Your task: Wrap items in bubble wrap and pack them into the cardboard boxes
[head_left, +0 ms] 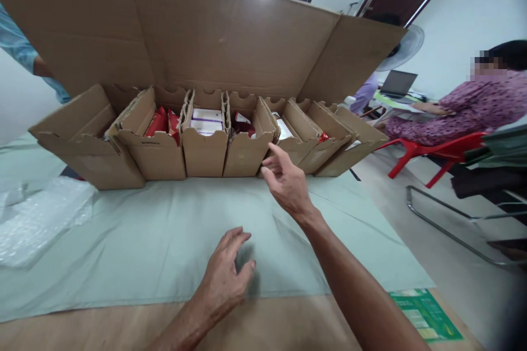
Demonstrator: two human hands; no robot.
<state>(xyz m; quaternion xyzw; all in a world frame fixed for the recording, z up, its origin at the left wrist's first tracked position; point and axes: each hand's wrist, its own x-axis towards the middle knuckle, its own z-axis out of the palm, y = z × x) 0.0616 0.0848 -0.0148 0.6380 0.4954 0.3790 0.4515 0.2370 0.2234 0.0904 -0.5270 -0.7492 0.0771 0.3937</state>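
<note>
Several open cardboard bins (pixel 205 153) stand side by side in a row on a pale green cloth (pixel 164 230). My right hand (pixel 286 178) is raised in front of a bin right of the middle, fingers apart and curved, with nothing in it. Lower down, my left hand (pixel 228 269) hovers over or rests on the cloth near its front edge, thumb and fingers spread, also bare. Inside the bins I see red packets (pixel 158 122), white boxes with purple edges (pixel 206 115), a dark red packet (pixel 244 125) and a white item (pixel 284 128).
A tall cardboard panel (pixel 230 38) rises behind the bins. Bubble wrap (pixel 49 219) lies at the left, a green printed sheet (pixel 428 315) at the front right. A seated person (pixel 473 98) is beyond the table on the right; a blue sleeve (pixel 18 44) shows at the left.
</note>
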